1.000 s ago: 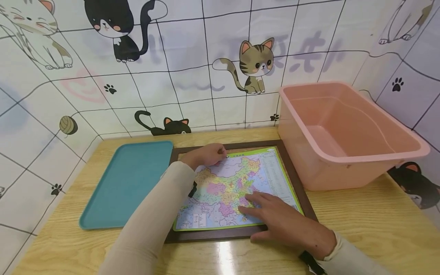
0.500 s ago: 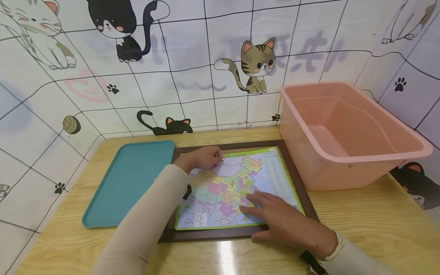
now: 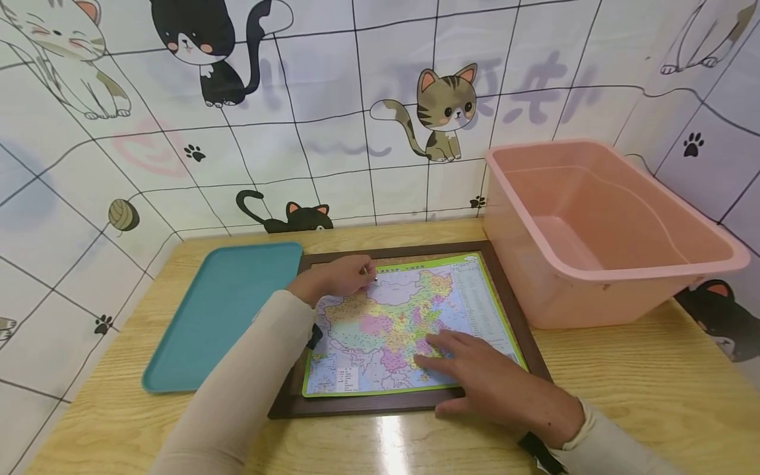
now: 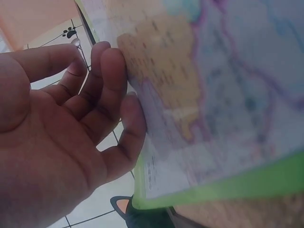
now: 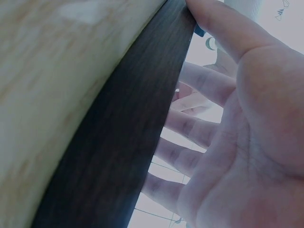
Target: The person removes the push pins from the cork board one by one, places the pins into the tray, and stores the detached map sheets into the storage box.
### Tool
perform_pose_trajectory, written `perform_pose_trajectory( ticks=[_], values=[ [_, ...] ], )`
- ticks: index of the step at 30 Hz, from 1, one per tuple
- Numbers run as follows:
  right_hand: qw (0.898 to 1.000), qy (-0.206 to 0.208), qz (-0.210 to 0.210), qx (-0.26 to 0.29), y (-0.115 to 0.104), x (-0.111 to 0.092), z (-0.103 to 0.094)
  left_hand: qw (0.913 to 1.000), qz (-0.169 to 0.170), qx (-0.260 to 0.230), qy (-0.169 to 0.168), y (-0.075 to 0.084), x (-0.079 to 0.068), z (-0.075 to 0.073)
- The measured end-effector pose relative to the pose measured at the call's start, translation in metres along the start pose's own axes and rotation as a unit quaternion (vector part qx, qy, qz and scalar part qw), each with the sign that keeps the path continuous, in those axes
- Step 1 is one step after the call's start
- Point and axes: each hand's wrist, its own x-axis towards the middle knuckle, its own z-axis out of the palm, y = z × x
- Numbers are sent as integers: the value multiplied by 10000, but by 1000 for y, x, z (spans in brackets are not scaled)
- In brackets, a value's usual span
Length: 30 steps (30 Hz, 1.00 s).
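A map with a green border (image 3: 386,326) lies on a cork board with a dark wooden frame (image 3: 356,404). Over the map's upper left part is my left hand (image 3: 341,276), its thumb and index finger pinching a tiny clear pushpin (image 4: 76,42). The pin's details are blurred in the left wrist view; the other fingers are loosely bent near the map's edge. My right hand (image 3: 483,376) rests with spread, fairly straight fingers on the map's lower right, its thumb at the frame's front bar. The map's upper left corner is hidden behind my left hand.
A teal tray (image 3: 231,316) lies left of the board, partly behind my left sleeve. The large pink tub (image 3: 594,297) stands close against the board's right side. A wall covering with cartoon cats (image 3: 332,145) rises behind the wooden table (image 3: 617,389).
My left hand has moved left and slightly toward me over the map's top part, still pinching the pushpin. My right hand has stayed in place on the map.
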Motion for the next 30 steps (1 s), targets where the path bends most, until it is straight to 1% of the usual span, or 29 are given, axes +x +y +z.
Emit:
perform_pose_trajectory(
  ticks=[4,9,14,17,22,25,30],
  values=[
    [10000,18,-29,-8,-1,0,-1,10000,2,51,50,-3,-6,-3],
    [10000,37,-44,-21,0,0,-2,9997,-98,160,138,-7,-13,-6],
    [10000,40,-41,15,0,-1,-1,9997,-114,117,171,-14,-18,-9],
    [10000,59,-59,10,0,-1,-1,9995,-112,130,259,-16,-21,-11],
    [10000,30,-8,62,0,-1,-1,9986,-136,230,451,-13,-27,-14],
    [10000,14,-3,56,0,0,-1,9983,-198,249,489,-12,-30,-15],
    [10000,0,26,52,0,0,-1,9975,-337,280,548,-15,-32,-17]
  ],
)
